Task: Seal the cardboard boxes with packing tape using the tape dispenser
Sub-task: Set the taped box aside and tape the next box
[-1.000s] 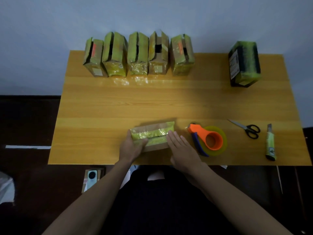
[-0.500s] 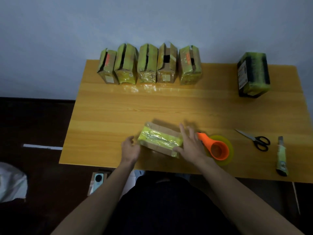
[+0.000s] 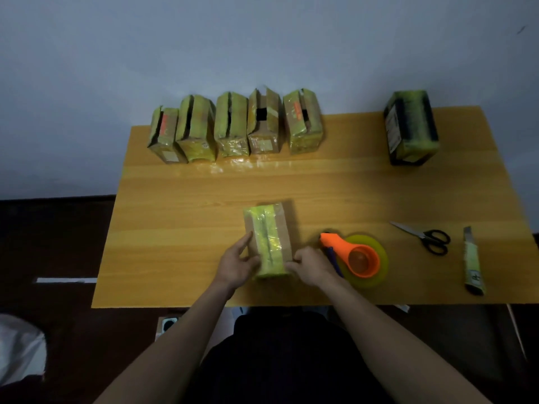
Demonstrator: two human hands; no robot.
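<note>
A brown cardboard box with yellow tape (image 3: pixel 268 240) is sitting near the wooden worktop's (image 3: pixel 175 199) front edge.
The left hand (image 3: pixel 236 266), grip open, is pressing its left side; the right hand (image 3: pixel 312 268) is pinching its near right corner beside the orange tape dispenser (image 3: pixel 358 258); open wood is stretching behind.

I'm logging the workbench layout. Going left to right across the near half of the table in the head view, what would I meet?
left hand → taped box → right hand → orange tape dispenser → scissors → utility knife
</note>
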